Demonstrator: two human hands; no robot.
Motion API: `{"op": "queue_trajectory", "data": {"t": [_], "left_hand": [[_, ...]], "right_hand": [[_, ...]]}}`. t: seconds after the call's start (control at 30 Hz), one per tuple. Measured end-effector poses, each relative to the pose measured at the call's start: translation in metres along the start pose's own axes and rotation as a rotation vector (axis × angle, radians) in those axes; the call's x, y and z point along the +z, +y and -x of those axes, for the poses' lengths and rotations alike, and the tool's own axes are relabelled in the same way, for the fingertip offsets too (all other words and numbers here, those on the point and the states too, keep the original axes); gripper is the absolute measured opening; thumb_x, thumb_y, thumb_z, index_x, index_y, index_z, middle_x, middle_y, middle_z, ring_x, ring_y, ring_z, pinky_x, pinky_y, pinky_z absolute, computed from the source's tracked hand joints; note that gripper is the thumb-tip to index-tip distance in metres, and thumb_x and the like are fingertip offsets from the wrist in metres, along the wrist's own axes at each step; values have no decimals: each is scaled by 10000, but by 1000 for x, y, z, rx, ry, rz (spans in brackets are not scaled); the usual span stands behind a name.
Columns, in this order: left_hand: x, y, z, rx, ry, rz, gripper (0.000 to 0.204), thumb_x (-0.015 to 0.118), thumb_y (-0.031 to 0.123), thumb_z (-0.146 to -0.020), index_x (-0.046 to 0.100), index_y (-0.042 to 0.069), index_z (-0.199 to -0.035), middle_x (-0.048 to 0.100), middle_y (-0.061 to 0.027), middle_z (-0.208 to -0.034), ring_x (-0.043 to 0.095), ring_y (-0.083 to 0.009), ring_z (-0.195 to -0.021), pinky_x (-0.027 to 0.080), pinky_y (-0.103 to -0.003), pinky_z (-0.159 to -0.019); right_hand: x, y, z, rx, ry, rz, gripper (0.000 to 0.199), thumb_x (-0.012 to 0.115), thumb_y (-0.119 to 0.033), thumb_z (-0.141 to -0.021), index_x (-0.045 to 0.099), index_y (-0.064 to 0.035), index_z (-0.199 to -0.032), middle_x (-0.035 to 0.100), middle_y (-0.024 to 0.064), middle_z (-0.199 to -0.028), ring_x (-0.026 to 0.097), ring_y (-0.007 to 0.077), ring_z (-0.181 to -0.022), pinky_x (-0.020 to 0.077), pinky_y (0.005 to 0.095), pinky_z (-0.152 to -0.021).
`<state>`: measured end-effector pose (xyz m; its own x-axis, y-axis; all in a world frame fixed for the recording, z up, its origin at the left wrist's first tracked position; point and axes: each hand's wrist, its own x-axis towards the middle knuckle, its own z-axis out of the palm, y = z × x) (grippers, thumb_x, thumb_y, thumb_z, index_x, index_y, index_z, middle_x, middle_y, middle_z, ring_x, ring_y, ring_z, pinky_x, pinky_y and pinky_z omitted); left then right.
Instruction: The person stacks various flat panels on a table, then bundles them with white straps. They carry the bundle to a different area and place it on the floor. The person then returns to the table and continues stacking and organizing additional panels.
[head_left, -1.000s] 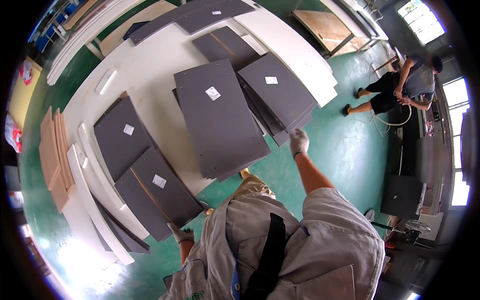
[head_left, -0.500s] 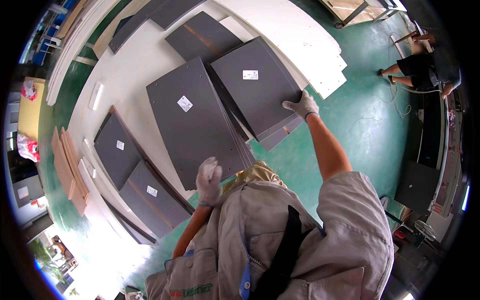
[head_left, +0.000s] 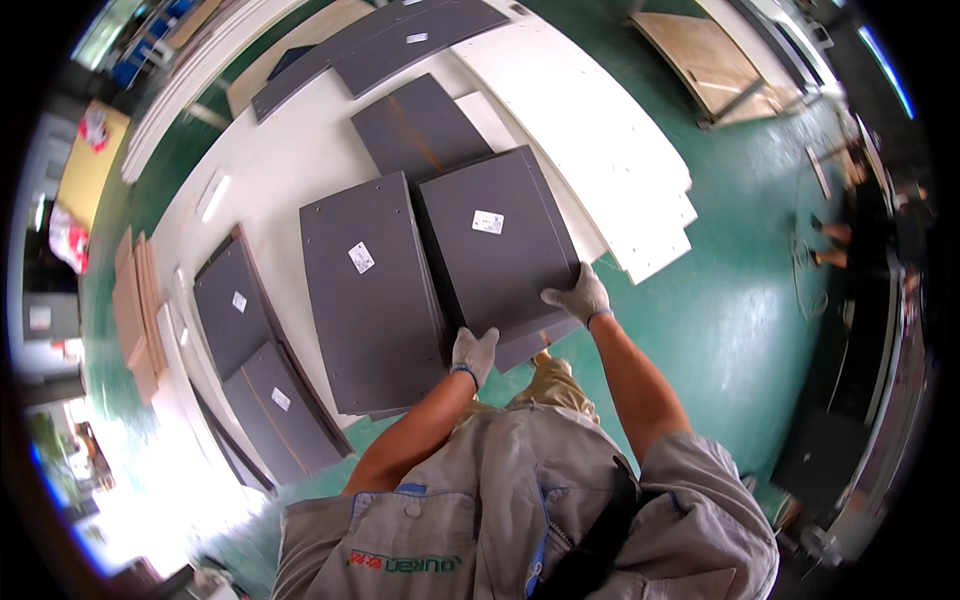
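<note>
A dark grey panel (head_left: 505, 265) with a white label lies on top of a stack at the middle of the white table. My right hand (head_left: 582, 293), in a knitted glove, grips its right edge near the front corner. At the near left corner, my gloved left hand (head_left: 474, 355) closes on the same panel, its fingers partly hidden. Just to the left, a second stack of grey panels (head_left: 375, 315) has a label and small holes in its top board. Another grey panel (head_left: 515, 348) sticks out below the gripped one.
A strapped grey panel bundle (head_left: 420, 125) lies beyond, with white boards (head_left: 600, 170) at the far right. More grey panels (head_left: 270, 400) sit on the left of the table (head_left: 275, 190), near brown boards (head_left: 140, 320). A trolley (head_left: 710, 60) and a person (head_left: 840, 245) are off right.
My left hand has moved right, onto the near corner of the right stack's top panel. That panel has turned and sits straighter beside the left stack; my right hand stays on its edge.
</note>
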<state>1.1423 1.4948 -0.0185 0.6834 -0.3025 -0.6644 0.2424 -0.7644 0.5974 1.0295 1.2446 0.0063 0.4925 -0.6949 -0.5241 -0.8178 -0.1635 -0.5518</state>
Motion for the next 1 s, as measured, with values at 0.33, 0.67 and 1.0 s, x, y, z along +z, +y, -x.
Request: {"op": "queue_trajectory", "data": {"t": [0.33, 0.67, 1.0], "left_hand": [[66, -50, 88, -100, -18, 153, 548, 729, 300, -947, 601, -88, -1312, 713, -238, -1267, 688, -361, -1169, 512, -430, -1025], [94, -32, 67, -185, 291, 676, 439, 756, 208, -929, 640, -83, -1237, 747, -180, -1176, 719, -260, -1035, 552, -399, -902], [90, -76, 23, -302, 280, 595, 501, 783, 398, -893, 737, -72, -1059, 754, -164, -954, 706, -287, -868, 546, -408, -829]], "right_hand": [[-24, 70, 62, 14, -80, 11, 1107, 983, -357, -627, 416, 4, -1505, 534, 241, -1456, 533, 406, -1349, 467, 473, -1127], [-25, 47, 12, -104, -119, 37, 1118, 968, -412, -655, 392, -1, -1521, 536, 265, -1442, 535, 427, -1339, 469, 491, -1117], [-12, 26, -7, -207, -185, 41, 967, 945, -407, -699, 471, 2, -1436, 628, 247, -1349, 634, 406, -1228, 524, 487, -1042]]}}
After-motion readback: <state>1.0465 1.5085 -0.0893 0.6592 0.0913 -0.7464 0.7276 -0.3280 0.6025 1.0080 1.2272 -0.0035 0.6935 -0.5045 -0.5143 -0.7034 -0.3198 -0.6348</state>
